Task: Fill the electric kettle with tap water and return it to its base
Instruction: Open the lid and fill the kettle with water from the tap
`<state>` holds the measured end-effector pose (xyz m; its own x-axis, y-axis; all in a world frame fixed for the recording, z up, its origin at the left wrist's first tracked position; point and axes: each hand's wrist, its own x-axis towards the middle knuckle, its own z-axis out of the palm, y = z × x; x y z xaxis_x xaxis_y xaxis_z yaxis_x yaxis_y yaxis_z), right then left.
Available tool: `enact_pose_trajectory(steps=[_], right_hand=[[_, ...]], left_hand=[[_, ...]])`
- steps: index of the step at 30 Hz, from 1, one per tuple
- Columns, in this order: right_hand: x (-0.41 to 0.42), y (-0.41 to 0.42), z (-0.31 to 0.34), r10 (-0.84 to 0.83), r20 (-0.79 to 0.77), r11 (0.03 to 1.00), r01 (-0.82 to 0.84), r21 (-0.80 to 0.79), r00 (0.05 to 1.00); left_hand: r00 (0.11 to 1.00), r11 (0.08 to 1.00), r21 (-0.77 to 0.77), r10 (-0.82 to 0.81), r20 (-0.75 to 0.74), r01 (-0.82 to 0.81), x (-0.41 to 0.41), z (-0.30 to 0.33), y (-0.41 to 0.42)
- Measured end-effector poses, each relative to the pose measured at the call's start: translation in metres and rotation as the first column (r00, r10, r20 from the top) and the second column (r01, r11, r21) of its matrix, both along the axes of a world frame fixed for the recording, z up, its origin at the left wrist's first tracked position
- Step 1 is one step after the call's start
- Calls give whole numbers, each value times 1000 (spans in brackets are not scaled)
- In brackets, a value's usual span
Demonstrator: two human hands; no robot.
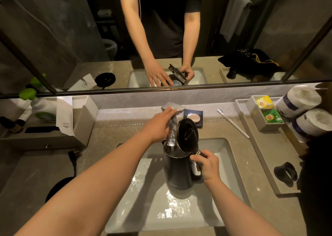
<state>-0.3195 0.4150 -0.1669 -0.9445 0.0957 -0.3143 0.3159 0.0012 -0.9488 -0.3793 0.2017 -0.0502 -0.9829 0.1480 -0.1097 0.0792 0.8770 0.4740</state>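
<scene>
I held one dark kettle [178, 171], lid [187, 134] raised, right hand [208, 165] clasping its handle; left hand [158, 126] rested loosely on one faucet [173, 110].

One head-worn wide-angle view looks steeply down and forward, close over the sink [224, 165], facing the mirror [71, 38] behind it.

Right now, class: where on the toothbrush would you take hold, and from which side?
Grip the toothbrush at mid-handle, coming from above. It lies flat on the counter, bristled head toward the wall, handle end beside the tray. The thin shaft suits a pinch across its width, and its sink-side is open.
</scene>
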Motion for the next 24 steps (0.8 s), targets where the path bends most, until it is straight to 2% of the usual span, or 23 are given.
enact_pose_trajectory(steps=[9, 24], right_hand=[[-2, 1, -2, 12, 2, 1000, -12, 1, 1000], [0, -3, 4, 28, -1, 998, -28, -54, 1000]], left_hand=[[998, 1000, -9, 0, -57, 0, -2, 2, -3], [1000, 999, 45, -22, 0, 22, -1, 3, -7]])
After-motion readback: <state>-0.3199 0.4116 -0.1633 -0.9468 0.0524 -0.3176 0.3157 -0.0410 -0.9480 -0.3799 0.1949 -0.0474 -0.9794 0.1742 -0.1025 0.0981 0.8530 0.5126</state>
